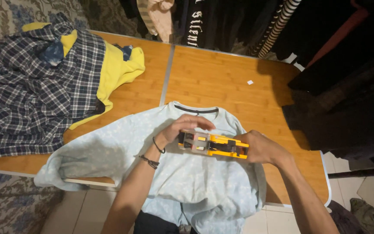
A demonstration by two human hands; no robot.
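Both hands hold 1 yellow tool (215, 145) above the pale blue sweatshirt (187, 177) spread on the wooden surface (221, 78). Left hand (184, 128) fingers curl over its left end; right hand (258, 147) fingers are closed around its right end. A plaid shirt (31, 95) lies far left.

We see a glossy yellow plastic tool (215, 145) on soft, matt pale-blue cloth (187, 173); at ten o'clock, woven plaid fabric (31, 91); the wooden table (221, 82) looks smooth, satiny.

Both forearms are bare, with no sleeves in view. The left wrist (157, 146) wears a thin dark band, and a second braided dark band (150, 161) sits just up the forearm.
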